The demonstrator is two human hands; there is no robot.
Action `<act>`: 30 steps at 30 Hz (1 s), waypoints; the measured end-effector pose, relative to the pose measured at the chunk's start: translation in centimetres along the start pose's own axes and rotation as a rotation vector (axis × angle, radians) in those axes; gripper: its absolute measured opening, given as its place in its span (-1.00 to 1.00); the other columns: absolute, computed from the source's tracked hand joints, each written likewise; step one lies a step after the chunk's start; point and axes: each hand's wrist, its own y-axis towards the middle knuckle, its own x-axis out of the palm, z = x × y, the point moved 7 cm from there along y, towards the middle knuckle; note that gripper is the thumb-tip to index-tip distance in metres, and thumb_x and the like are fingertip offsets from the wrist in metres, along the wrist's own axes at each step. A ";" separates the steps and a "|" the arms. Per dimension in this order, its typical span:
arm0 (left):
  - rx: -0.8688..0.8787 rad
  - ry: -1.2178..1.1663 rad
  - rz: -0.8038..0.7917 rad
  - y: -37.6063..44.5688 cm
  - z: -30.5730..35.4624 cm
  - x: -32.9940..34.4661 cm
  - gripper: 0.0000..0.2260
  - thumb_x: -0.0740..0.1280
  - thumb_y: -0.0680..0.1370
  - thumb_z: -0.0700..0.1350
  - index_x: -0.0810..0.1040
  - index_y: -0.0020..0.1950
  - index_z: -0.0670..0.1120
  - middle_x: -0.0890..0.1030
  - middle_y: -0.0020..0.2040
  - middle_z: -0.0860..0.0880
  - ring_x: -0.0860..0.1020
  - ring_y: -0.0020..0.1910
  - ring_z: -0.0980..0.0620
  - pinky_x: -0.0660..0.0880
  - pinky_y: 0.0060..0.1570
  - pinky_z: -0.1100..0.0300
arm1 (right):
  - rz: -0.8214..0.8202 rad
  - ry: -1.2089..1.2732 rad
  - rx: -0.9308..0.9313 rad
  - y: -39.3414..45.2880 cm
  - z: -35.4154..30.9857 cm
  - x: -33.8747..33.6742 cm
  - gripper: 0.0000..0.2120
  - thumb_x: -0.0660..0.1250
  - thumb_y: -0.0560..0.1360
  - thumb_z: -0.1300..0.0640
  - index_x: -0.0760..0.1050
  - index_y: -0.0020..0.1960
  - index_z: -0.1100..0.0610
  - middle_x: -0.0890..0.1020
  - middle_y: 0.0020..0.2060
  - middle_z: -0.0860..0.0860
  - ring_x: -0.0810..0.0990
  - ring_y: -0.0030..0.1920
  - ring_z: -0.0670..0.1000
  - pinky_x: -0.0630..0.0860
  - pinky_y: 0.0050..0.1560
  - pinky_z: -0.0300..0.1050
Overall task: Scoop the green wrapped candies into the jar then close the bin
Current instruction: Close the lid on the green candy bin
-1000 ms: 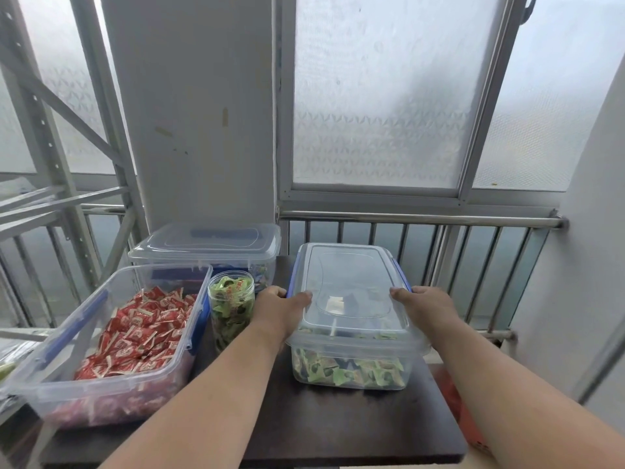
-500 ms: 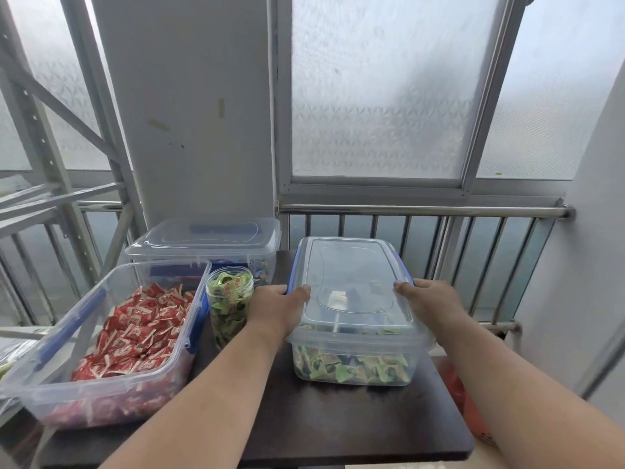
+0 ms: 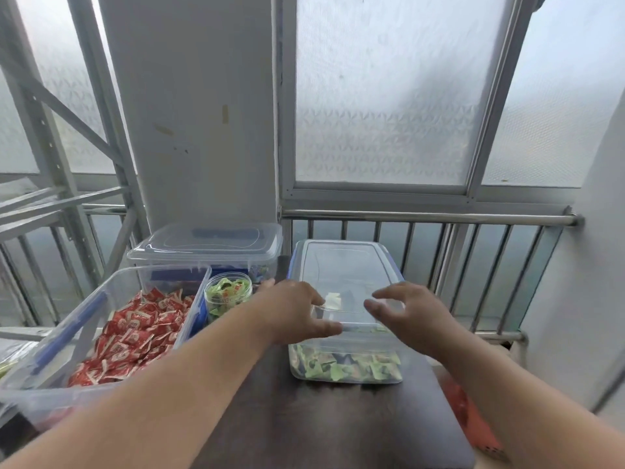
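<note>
Two bare forearms reach forward over the dark brown tabletop (image 3: 338,428). The left hand (image 3: 297,313) lies over the near left corner of the clear rectangular plastic bin (image 3: 345,363), its fingers loosely spread and only lightly bent, gripping nothing; whether they touch the lid cannot be told through the blur. The right hand (image 3: 406,316) is at the near right corner, fingers apart and curved toward the left hand, likewise holding nothing. Between and beyond the two hands sits the bin's clear flat lid with blue side clips (image 3: 341,265), lying level on the bin. Through the near wall, green wrapped candies (image 3: 348,363) cover the bin's bottom.

Just left of the left hand stands a small clear round jar (image 3: 227,294), upright, uncovered, filled with green wrapped candies to the rim. Left of the jar is an open clear plastic tub of red wrapped candies (image 3: 132,336). Behind jar and tub is a second clear lidded box (image 3: 206,247), against a white pillar (image 3: 199,113). A metal railing (image 3: 429,218) and frosted window panes (image 3: 389,93) run behind the table.
</note>
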 end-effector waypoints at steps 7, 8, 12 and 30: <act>-0.058 -0.033 -0.086 2.2 -0.4 -0.9 -0.27 0.48 0.45 0.40 0.54 0.50 0.04 0.56 0.47 -0.01 0.53 0.41 -0.07 0.45 0.42 -0.01 | -0.028 -0.151 -0.084 0.8 -0.6 2.8 -0.26 0.08 0.44 -0.52 0.36 0.50 -0.18 0.29 0.55 -0.07 0.11 0.59 0.02 0.08 0.57 0.03; -0.065 -0.031 -0.086 2.8 -0.5 -1.0 -0.28 0.48 0.46 0.38 0.53 0.51 0.02 0.55 0.47 -0.03 0.52 0.42 -0.08 0.43 0.43 -0.01 | -0.020 -0.160 -0.090 1.5 -0.6 3.0 -0.26 0.07 0.45 -0.52 0.36 0.50 -0.18 0.29 0.55 -0.07 0.11 0.59 0.02 0.06 0.58 0.02; -0.086 -0.023 -0.108 5.9 -1.7 -1.1 -0.30 0.46 0.52 0.33 0.50 0.54 -0.03 0.53 0.50 -0.06 0.50 0.44 -0.11 0.42 0.42 -0.02 | -0.010 -0.203 -0.094 5.0 -0.5 4.1 -0.26 0.00 0.45 -0.53 0.34 0.50 -0.20 0.28 0.56 -0.06 0.12 0.59 0.03 0.07 0.57 0.03; -0.124 -0.005 -0.181 15.1 -5.5 -1.6 -0.30 0.36 0.59 0.31 0.41 0.62 -0.05 0.44 0.58 -0.08 0.41 0.54 -0.15 0.34 0.46 -0.05 | -0.016 -0.267 -0.100 14.7 -0.3 6.5 -0.28 -0.04 0.48 -0.50 0.33 0.51 -0.20 0.29 0.55 -0.05 0.13 0.58 0.04 0.10 0.56 0.08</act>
